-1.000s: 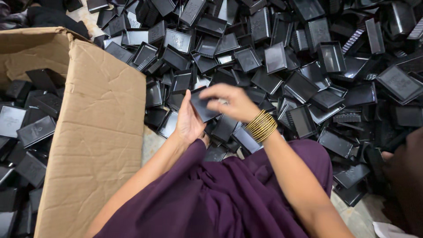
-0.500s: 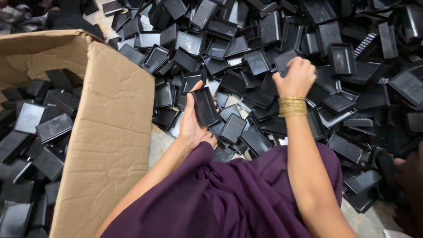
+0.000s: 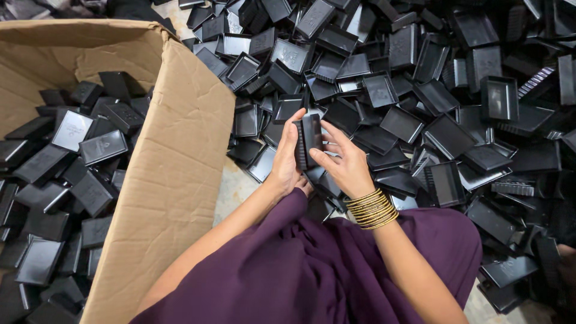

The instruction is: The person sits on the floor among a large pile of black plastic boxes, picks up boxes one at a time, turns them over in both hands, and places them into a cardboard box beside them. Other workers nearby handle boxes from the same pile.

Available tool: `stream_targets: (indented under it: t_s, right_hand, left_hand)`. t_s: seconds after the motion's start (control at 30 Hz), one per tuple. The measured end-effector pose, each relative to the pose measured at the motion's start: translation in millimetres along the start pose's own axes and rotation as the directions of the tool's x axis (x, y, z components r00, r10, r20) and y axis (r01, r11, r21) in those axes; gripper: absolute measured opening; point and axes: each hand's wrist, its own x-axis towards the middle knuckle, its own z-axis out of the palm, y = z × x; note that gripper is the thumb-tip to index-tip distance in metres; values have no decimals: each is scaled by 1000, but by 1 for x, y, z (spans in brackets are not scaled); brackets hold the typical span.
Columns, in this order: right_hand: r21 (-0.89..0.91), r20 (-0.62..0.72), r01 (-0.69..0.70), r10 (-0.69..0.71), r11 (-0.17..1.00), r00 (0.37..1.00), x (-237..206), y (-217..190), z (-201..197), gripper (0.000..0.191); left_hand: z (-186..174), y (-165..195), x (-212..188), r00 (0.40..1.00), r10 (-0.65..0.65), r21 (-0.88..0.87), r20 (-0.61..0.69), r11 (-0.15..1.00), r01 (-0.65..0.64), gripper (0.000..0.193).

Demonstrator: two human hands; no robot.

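Pale concrete floor [image 3: 235, 187], showing only in a narrow strip beside the box and a scrap at the near right corner. Everywhere else, across the far and right side, a deep loose heap of black plastic trays [image 3: 444, 90]: small, shallow, rectangular, lying at every angle, some face up, some flipped or on edge. To the left, a large brown cardboard box [image 3: 180, 156], open at the top, its creased side wall leaning toward the heap, partly filled with more black trays [image 3: 66, 174] tumbled in no order. At centre, just above the near edge of the heap, a small stack of black trays [image 3: 309, 139] held upright on edge between both hands. Left hand [image 3: 285, 161] cupped against the stack's left side, palm behind it, thumb up along the edge, grip closed on the stack. Right hand [image 3: 343, 163] pressed to the stack's right side, fingertips [image 3: 317, 157] on the tray face, fingers spread and bent, likewise clasping it. Gold bangles [image 3: 371, 209] bunched around the right wrist. Both bare forearms reaching in from the near side over a purple garment [image 3: 300, 270] draped across the lap, covering the near centre. Number of trays in the held stack too hard to tell.
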Motion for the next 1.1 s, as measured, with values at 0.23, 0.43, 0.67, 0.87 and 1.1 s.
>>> stream_targets:
  t_s: [0.23, 0.43, 0.67, 0.87, 1.1]
  right_hand:
    - [0, 48, 17, -17, 1000, 999, -5, -2, 1, 66]
    - [-171, 7, 90, -90, 981, 996, -4, -5, -1, 63]
    - [-105, 23, 75, -73, 992, 997, -7, -5, 8, 69]
    - [-192, 15, 122, -121, 974, 993, -6, -12, 3, 86]
    - [98, 111, 62, -73, 993, 991, 0, 4, -12, 66]
  left_hand:
    - [0, 0, 3, 999, 50, 71, -22, 996, -48, 58]
    - [-3, -3, 5, 1000, 31, 101, 0, 994, -31, 58]
    - [-9, -9, 4, 993, 94, 154, 71, 983, -104, 58]
    - [-2, 8, 4, 997, 80, 33, 21, 996, -81, 51]
    - [-14, 27, -3, 917, 396, 732, 42, 613, -298, 21]
